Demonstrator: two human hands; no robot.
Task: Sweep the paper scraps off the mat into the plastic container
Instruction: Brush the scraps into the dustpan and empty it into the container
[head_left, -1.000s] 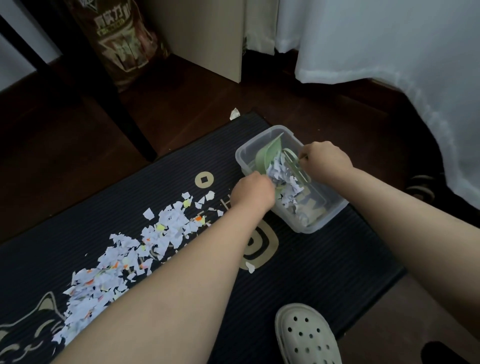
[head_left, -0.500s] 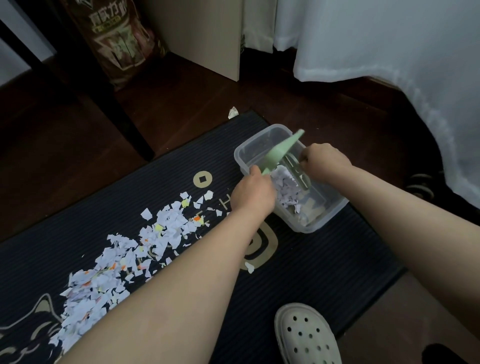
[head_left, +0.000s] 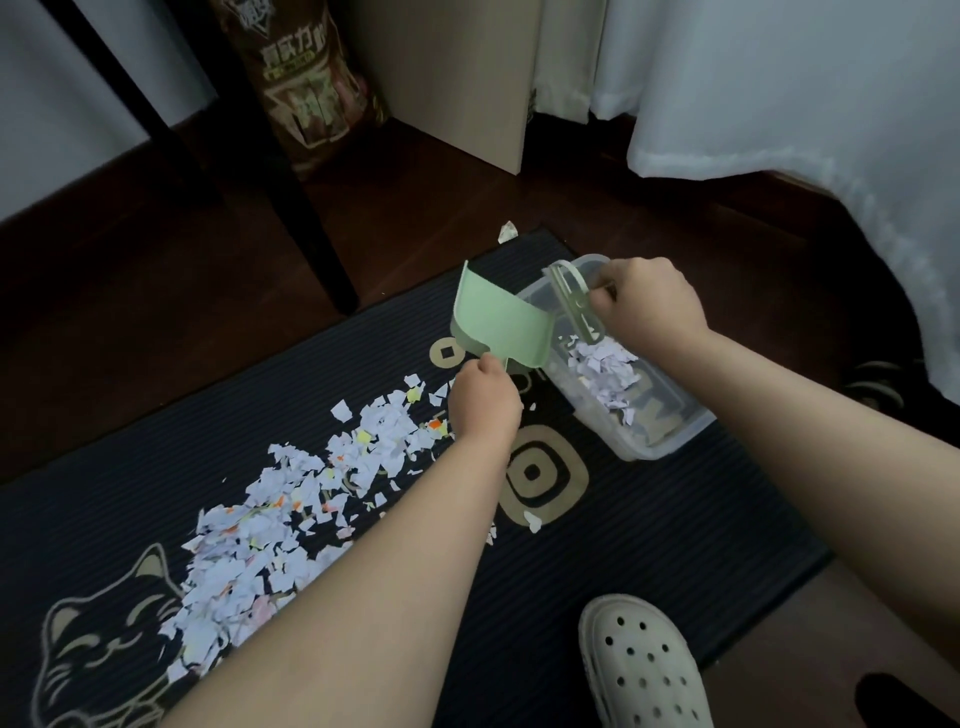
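Mostly the paper scraps (head_left: 291, 499) lie in a long loose drift across the dark mat (head_left: 649, 545), white with a few orange and yellow bits. A smaller heap (head_left: 605, 374) already sits inside the clear plastic container (head_left: 670, 447), which stands on the mat's far right part. So I judge the job is well short of half done.

The left hand (head_left: 485, 408) is curled round the handle of a pale green dustpan (head_left: 498, 322), held up just beside the container's left edge. The pan face that shows carries no scraps. The right hand (head_left: 649, 306) pinches a small green hand brush (head_left: 574, 301) over the container's far end; its bristles are not clear to see.

Things could slip in a few ways. The scraps are light, so a fast stroke or a tilted pan could scatter them onto the dark wooden floor (head_left: 156, 291), where one scrap (head_left: 508, 231) already lies past the mat's corner. The left forearm hangs over the drift and could drag pieces sideways. The pan could also nudge the light container and tip it. A single scrap (head_left: 532, 521) lies apart near the gold square pattern and is easy to miss. A white perforated clog (head_left: 641, 665) rests at the near edge.
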